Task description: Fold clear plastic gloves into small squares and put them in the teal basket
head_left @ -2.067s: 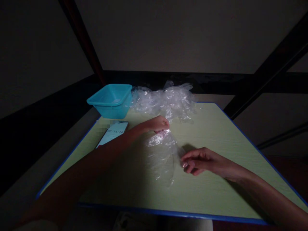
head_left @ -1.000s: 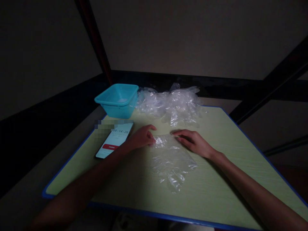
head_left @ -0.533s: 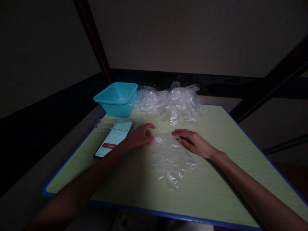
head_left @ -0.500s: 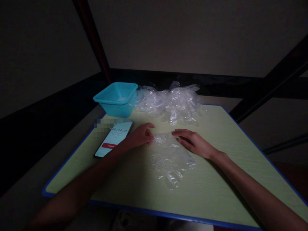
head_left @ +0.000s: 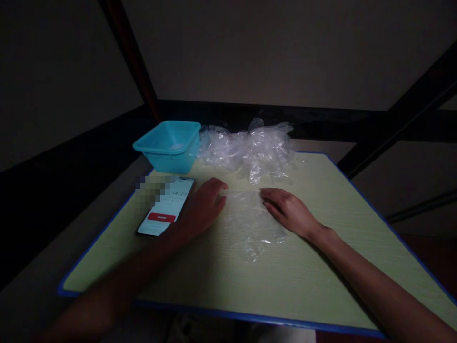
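A clear plastic disposable glove (head_left: 250,216) lies spread on the table in front of me, its straight cuff edge away from me and its crumpled finger end towards me. At its far left corner is my left hand (head_left: 204,205), thumb and forefinger apart, the fingertips by the cuff edge. My right hand (head_left: 291,212) rests at the far right corner, fingers stretched out and laid on the glove's edge, thumb a little apart below them. Behind the hands lies a loose heap of similar clear gloves (head_left: 264,150).
A blue plastic basin (head_left: 167,162) stands at the table's far left corner, with something pale inside. A lit phone (head_left: 166,207) showing a timer lies beside my left forearm. The pale table (head_left: 342,267) has a blue edge (head_left: 221,314). Dark panels and beams surround it.
The glove lies flatter, its finger end drawn farther from me. My left hand's thumb and fingers have shifted slightly away from me along the cuff corner. My right hand has stayed nearly in place.
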The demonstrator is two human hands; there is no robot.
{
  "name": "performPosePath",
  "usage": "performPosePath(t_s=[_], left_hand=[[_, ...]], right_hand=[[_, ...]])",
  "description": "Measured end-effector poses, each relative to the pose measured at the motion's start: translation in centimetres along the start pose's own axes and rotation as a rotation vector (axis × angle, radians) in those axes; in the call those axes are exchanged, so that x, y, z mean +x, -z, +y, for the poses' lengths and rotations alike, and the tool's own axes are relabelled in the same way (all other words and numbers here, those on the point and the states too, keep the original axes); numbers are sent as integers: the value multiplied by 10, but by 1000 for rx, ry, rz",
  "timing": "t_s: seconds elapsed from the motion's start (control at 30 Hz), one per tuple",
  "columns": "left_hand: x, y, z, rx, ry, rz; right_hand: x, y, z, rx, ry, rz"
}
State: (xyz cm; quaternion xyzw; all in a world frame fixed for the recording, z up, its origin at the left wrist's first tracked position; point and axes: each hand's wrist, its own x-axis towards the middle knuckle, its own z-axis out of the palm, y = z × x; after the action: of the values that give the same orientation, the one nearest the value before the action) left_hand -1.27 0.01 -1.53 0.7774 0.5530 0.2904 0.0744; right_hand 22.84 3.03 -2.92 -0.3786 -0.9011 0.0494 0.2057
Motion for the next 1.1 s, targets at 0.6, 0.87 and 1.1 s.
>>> performPosePath(t_s=[0.6,0.87,1.1], left_hand=[[-19,-16,14,140,-228,-247],[-21,-18,15,237,-219,-392],[-20,-17,17,260,-209,-418]], right_hand=[[-6,-2,-7,-99,127,-295],[-8,-3,-9,-161,104,-299],[-10,-9,-6,-114,111,-234]])
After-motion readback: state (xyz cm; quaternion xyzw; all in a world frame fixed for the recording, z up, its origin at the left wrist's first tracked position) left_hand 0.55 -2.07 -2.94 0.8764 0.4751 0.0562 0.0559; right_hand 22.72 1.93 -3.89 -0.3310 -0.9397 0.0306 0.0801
